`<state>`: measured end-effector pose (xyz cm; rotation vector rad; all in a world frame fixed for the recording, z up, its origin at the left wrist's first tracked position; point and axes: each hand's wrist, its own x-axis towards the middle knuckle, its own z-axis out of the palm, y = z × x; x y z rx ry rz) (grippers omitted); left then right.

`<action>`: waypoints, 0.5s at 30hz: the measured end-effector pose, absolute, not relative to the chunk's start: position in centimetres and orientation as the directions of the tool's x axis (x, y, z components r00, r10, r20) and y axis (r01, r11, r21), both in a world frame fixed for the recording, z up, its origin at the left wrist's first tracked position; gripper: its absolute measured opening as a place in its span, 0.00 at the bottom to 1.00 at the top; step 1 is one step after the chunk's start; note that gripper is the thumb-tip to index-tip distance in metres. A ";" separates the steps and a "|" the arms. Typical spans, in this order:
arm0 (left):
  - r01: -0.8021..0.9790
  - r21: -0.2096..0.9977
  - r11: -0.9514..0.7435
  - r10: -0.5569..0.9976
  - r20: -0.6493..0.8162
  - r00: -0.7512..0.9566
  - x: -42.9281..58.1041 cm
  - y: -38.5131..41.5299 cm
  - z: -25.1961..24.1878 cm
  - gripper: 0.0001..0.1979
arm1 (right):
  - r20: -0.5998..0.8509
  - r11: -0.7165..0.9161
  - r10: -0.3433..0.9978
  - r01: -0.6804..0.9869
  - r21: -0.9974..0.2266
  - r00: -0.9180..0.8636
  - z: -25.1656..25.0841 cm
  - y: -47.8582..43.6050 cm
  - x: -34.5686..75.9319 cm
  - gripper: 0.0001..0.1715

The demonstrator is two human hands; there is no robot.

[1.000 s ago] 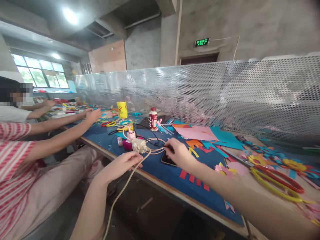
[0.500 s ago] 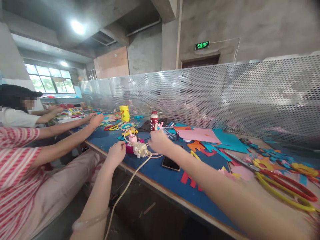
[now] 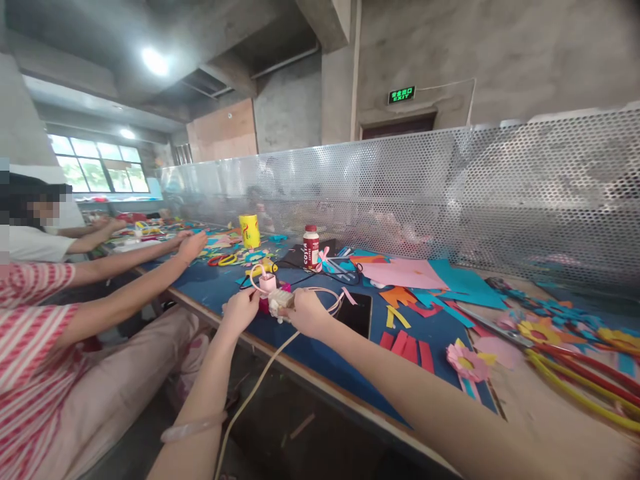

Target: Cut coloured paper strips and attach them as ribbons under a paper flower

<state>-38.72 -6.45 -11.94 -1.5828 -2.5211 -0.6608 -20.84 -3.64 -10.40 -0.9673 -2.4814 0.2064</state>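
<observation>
A pale power strip (image 3: 281, 301) lies near the table's front edge, with a white cable running down from it. A pink charger cube (image 3: 267, 283) with a looped cord stands at its back. My right hand (image 3: 311, 313) has its fingers closed on the strip's right end. At the other side, my left hand (image 3: 241, 308) is closed, its fingertips against a magenta piece (image 3: 263, 305) beside the strip. What those fingers hold, if anything, is hidden. Behind my right wrist lies a dark phone (image 3: 356, 313), partly covered.
A red-and-white bottle (image 3: 311, 247) and a yellow container (image 3: 249, 231) stand farther back. Red paper strips (image 3: 407, 348), a pink paper flower (image 3: 467, 361) and large scissors (image 3: 575, 370) lie to the right. A perforated metal screen (image 3: 400, 200) borders the table. A co-worker in striped sleeves (image 3: 45, 320) sits left.
My right hand has come down from in front of the bottle to the power strip. My left hand stays beside the strip. The view has shifted slightly.
</observation>
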 end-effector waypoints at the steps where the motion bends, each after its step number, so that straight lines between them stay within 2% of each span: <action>1: 0.877 0.308 0.368 0.837 0.302 -0.457 -38.8 -6.4 -12.0 0.20 | 0.367 0.734 0.679 0.605 -0.308 -0.636 -10.7 -3.7 -21.0 0.18; 11: 0.882 0.307 0.356 0.830 0.330 -0.450 -39.1 -6.0 -11.6 0.16 | 0.346 0.693 0.721 0.608 -0.388 -0.600 -11.3 -4.2 -21.9 0.17; 15: 0.869 0.373 0.324 0.786 0.406 -0.467 -38.2 -6.0 -10.8 0.14 | 0.329 0.692 0.721 0.609 -0.388 -0.609 -10.1 -4.6 -20.9 0.27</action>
